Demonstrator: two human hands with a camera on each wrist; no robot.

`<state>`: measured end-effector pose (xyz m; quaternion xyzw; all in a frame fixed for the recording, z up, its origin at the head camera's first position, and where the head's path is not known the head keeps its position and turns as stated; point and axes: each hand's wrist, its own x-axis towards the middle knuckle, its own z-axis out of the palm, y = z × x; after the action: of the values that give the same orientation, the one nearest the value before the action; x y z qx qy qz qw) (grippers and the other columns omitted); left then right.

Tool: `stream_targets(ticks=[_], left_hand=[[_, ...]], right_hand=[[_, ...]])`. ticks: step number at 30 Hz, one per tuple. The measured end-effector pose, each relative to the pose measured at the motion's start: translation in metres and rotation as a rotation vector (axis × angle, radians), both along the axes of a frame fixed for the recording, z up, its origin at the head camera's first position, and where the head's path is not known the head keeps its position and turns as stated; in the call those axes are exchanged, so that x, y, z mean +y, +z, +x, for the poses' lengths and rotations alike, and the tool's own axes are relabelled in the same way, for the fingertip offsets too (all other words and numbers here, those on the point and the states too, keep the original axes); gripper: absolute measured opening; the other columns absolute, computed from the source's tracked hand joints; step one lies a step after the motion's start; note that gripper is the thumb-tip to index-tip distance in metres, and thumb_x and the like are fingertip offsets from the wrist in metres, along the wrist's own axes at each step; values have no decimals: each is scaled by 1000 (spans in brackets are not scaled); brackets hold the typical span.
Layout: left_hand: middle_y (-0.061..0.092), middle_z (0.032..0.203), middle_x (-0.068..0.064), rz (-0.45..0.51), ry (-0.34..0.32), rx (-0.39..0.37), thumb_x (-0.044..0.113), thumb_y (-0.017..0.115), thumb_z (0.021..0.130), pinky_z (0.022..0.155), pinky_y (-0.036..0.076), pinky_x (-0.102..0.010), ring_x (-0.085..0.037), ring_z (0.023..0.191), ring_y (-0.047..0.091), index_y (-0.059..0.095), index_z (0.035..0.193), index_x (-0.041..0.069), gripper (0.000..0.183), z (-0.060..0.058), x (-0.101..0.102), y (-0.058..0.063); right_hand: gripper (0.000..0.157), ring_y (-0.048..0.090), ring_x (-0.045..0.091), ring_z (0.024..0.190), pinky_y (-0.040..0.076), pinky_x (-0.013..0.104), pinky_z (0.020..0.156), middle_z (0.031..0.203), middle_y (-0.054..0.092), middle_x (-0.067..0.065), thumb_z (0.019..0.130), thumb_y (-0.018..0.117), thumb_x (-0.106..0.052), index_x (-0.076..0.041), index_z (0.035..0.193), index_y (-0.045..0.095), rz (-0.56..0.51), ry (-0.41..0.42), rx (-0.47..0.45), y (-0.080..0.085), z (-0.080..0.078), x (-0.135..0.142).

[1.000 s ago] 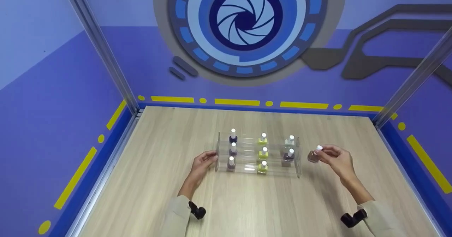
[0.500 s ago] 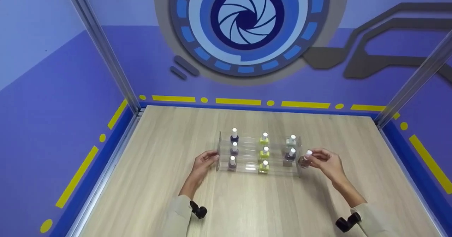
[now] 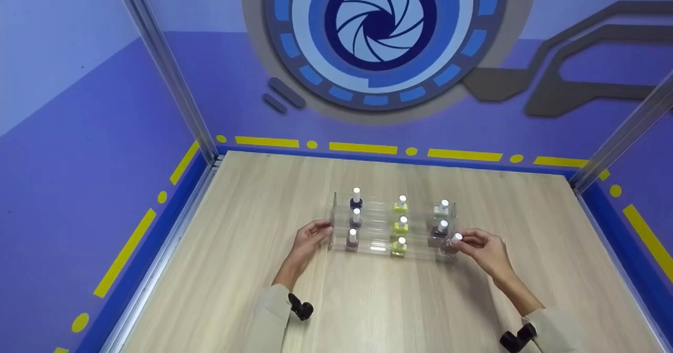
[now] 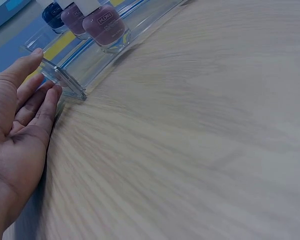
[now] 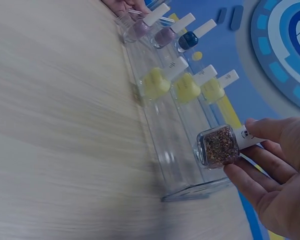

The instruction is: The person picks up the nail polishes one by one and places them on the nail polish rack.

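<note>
Our left hand (image 4: 20,125) lies flat, fingers straight against the end wall of the clear rack (image 4: 65,82) on the bench (image 3: 368,311). Our right hand (image 3: 486,250) pinches the glitter bottle (image 5: 218,146) by its white cap just over the rack's front right slot. We should probably lower it slowly, base first. Its long axis runs base to cap, roughly upright, cap up.

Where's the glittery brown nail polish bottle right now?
The glittery brown bottle is pinched by its white cap in the right hand, at the right end of the clear acrylic rack, by its front tier, just in front of the dark purple bottle.
</note>
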<state>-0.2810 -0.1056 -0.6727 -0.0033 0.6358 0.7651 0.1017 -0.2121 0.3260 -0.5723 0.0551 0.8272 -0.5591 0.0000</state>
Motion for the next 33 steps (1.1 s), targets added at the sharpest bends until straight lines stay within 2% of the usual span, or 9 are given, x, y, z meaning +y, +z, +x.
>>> stream_targets(ticks=[4, 11, 21, 26, 33], left_hand=[[67, 126, -9, 4, 0, 2, 18, 72, 97, 102, 54, -23, -10, 112, 64, 61, 132, -3, 43, 1, 0, 0], [66, 129, -10, 1, -9, -10, 19, 74, 95, 103, 53, -24, -9, 113, 64, 61, 132, -2, 45, 3, 2, 2], [65, 130, -13, 11, -17, -1, 18, 72, 97, 105, 53, -27, -10, 113, 64, 60, 133, -3, 44, 5, 3, 1], [63, 134, -14, -7, -35, -2, 22, 71, 97, 107, 52, -28, -11, 117, 63, 60, 134, 0, 45, 6, 1, -1], [60, 140, -18, -9, -16, -2, 24, 72, 97, 112, 50, -34, -12, 119, 62, 59, 136, 0, 47, 1, 0, 0]], right_hand=[[36, 69, -3, 86, 57, 13, 78, 102, 79, 9, 89, 81, -18, 5, 114, 70, 36, -14, -7, -5, 3, -2], [34, 70, -2, 87, 58, 15, 77, 106, 78, 12, 88, 81, -15, 2, 115, 70, 27, -14, -21, -15, 8, -6], [26, 71, 0, 86, 58, 14, 75, 105, 77, 19, 87, 81, -7, 3, 109, 73, 48, -30, 45, -24, 9, -11], [21, 75, 8, 90, 58, 12, 76, 105, 77, 22, 85, 80, 0, 4, 105, 74, 78, -29, 84, -31, 9, -10], [18, 77, 18, 90, 56, 9, 77, 100, 78, 22, 84, 81, 1, 3, 101, 76, 162, -20, 171, -30, 0, -18]])
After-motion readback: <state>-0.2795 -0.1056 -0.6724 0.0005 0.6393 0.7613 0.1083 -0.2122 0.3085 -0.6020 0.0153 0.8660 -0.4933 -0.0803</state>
